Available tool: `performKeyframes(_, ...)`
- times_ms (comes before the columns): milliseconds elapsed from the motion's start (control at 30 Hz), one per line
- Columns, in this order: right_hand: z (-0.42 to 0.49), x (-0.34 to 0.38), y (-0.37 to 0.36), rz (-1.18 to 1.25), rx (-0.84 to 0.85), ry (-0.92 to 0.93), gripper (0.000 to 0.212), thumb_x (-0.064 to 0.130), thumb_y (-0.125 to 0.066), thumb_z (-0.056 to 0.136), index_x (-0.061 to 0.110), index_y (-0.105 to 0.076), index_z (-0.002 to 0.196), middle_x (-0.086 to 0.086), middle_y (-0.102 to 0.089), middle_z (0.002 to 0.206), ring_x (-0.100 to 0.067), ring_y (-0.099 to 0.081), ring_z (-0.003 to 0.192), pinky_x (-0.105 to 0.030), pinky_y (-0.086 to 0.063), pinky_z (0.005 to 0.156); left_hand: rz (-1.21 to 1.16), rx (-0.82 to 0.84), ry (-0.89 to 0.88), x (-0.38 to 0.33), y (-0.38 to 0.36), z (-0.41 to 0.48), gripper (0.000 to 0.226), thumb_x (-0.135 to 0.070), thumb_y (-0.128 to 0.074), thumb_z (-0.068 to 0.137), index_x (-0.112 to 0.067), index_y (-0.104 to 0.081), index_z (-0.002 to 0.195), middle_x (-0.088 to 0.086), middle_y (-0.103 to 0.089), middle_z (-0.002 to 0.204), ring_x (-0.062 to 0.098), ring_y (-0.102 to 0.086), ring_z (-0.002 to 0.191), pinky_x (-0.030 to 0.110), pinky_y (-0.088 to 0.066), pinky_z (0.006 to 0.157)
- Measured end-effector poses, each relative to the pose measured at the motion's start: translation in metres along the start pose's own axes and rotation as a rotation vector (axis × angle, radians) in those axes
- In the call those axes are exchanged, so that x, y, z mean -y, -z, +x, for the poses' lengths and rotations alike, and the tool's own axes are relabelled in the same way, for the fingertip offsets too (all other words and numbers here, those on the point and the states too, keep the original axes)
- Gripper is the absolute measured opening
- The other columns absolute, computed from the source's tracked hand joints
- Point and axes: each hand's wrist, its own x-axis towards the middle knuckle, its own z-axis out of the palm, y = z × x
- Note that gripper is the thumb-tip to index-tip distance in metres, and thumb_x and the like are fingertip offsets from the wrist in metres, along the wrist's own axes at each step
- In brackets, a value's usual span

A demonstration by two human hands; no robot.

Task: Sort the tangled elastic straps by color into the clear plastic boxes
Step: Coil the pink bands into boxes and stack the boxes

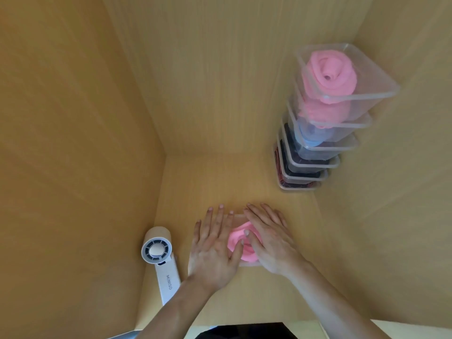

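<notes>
A clear plastic box (238, 217) lies on the wooden surface near the front, with a rolled pink elastic strap (238, 243) inside it. My left hand (215, 248) lies flat on the box's left part, fingers straight, thumb touching the pink roll. My right hand (269, 238) lies flat over the right part, fingers straight, thumb on the roll. At the back right stands a stack of clear boxes (325, 118). Its top boxes hold pink rolls (327, 74), lower ones a blue roll (313, 135), dark straps and red straps (281, 178).
A white hand-held fan (159, 258) lies to the left of my left hand. Wooden walls close in on the left, back and right. Bare wooden surface lies between my hands and the stack.
</notes>
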Motion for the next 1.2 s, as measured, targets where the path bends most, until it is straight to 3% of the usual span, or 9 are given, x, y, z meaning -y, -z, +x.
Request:
performKeyframes(100,0.002,-0.001,-0.001,0.006,0.051,-0.02,0.073,0.061,-0.008,0.093,0.033,-0.013,0.16,0.019,-0.007,0.167,-0.013,-0.001,0.154,-0.037,-0.006,0.126,0.001,0.021,-0.001,-0.001,0.001,-0.002,0.073,-0.068,-0.004,0.098,-0.031,-0.001,0.16,-0.006,0.011,0.168,0.016,0.017,0.154,0.043,0.002,0.126)
performKeyframes(233,0.003,0.003,0.001,0.029,0.014,-0.054,0.074,0.063,-0.013,0.092,0.03,-0.02,0.159,0.018,-0.025,0.16,-0.012,-0.026,0.133,-0.025,-0.027,0.116,0.034,0.08,0.011,-0.006,0.004,-0.001,0.074,-0.067,-0.008,0.098,-0.028,-0.003,0.161,-0.002,0.005,0.17,0.022,0.012,0.155,0.047,-0.009,0.126)
performKeyframes(400,0.004,0.005,0.002,0.055,-0.011,-0.051,0.071,0.062,-0.019,0.093,0.032,-0.028,0.156,0.022,-0.035,0.147,-0.009,-0.03,0.124,-0.024,-0.036,0.107,0.026,0.148,0.011,-0.006,0.008,0.001,0.081,-0.072,-0.006,0.092,-0.028,0.003,0.16,-0.001,0.003,0.169,0.023,0.014,0.153,0.044,-0.02,0.122)
performKeyframes(600,0.005,0.0,0.0,0.205,-0.067,-0.076,0.054,0.044,-0.049,0.1,0.028,-0.041,0.152,0.019,-0.044,0.144,-0.008,-0.033,0.128,-0.028,-0.036,0.11,0.033,0.273,-0.054,-0.001,0.016,0.006,0.135,-0.104,-0.027,0.056,-0.028,0.022,0.156,-0.007,0.017,0.164,0.023,0.023,0.151,0.043,-0.03,0.117)
performKeyframes(700,0.006,0.0,-0.002,0.204,-0.062,-0.086,0.055,0.046,-0.047,0.101,0.029,-0.039,0.152,0.021,-0.042,0.144,-0.007,-0.032,0.128,-0.029,-0.035,0.111,0.096,0.261,-0.082,-0.001,0.017,0.008,0.127,-0.096,-0.037,0.064,-0.028,0.02,0.156,-0.004,0.011,0.164,0.027,0.017,0.151,0.043,-0.039,0.114)
performKeyframes(867,-0.002,0.004,-0.002,0.284,-0.073,-0.074,0.059,0.043,-0.049,0.097,0.041,-0.031,0.153,0.026,-0.041,0.139,-0.005,-0.032,0.123,-0.024,-0.034,0.11,0.03,0.195,-0.093,0.011,0.019,0.008,0.118,-0.09,-0.046,0.066,-0.041,0.013,0.156,-0.006,0.023,0.165,0.025,0.02,0.153,0.041,-0.021,0.123)
performKeyframes(934,-0.012,0.0,-0.004,0.349,-0.117,-0.059,0.058,0.038,-0.053,0.096,0.051,-0.034,0.149,0.028,-0.038,0.139,-0.007,-0.036,0.124,-0.024,-0.033,0.11,-0.065,0.174,-0.027,0.016,0.019,0.007,0.111,-0.087,-0.049,0.064,-0.051,0.008,0.152,-0.007,0.027,0.163,0.027,0.003,0.155,0.041,-0.031,0.118)
performKeyframes(1067,-0.028,-0.004,-0.003,0.544,-0.143,-0.076,0.043,0.051,-0.057,0.093,0.065,-0.048,0.133,0.031,-0.03,0.145,0.001,-0.027,0.14,-0.033,-0.033,0.116,-0.485,0.166,0.096,0.024,0.028,0.008,0.097,-0.064,-0.072,0.064,-0.05,-0.021,0.145,-0.011,-0.006,0.162,0.017,-0.061,0.12,0.032,-0.052,0.094)
performKeyframes(1201,-0.041,0.002,0.002,0.555,-0.166,-0.054,0.069,0.074,-0.067,0.075,0.068,-0.038,0.137,0.035,-0.011,0.155,0.014,-0.011,0.144,-0.015,-0.025,0.114,-0.886,0.019,0.131,0.015,0.042,0.02,0.07,-0.009,-0.088,0.072,-0.026,-0.054,0.13,-0.002,-0.053,0.132,0.009,-0.065,0.106,0.031,-0.053,0.098)
